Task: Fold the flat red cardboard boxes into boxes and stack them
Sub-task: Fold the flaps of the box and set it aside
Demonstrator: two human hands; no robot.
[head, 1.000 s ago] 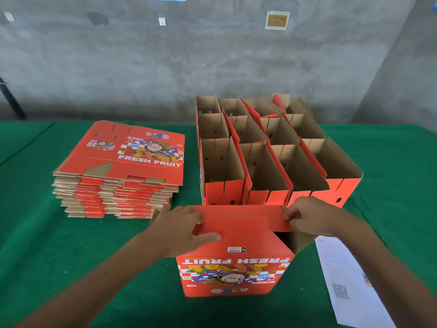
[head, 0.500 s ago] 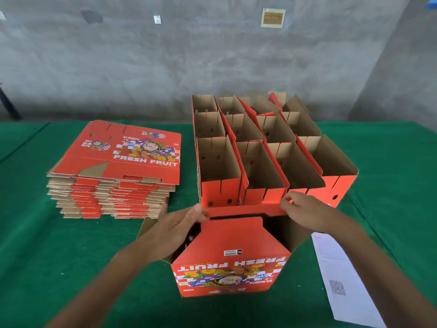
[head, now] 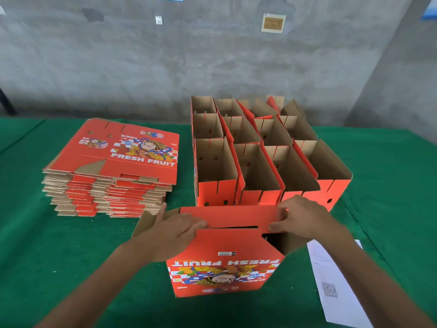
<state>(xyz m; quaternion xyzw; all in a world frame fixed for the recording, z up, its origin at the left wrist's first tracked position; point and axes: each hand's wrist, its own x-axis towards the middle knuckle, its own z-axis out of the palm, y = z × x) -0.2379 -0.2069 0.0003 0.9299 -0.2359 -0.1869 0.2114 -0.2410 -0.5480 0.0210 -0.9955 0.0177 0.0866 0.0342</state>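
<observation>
head: far red flap got pulled toward the person since a moment ago | left hand (head: 175,233) and right hand (head: 300,218) each pinch that flap of the upright red printed cardboard box (head: 224,263) | box sits on green table cloth (head: 59,256), right in front of folded open red boxes (head: 255,157) | flat red cardboard stack (head: 111,174) to the left

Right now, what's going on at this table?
A person is folding a red box on the green table. The left hand and right hand pinch its far flap above the near flap. Finished open boxes stand behind; a stack of flat boxes waits left.
</observation>
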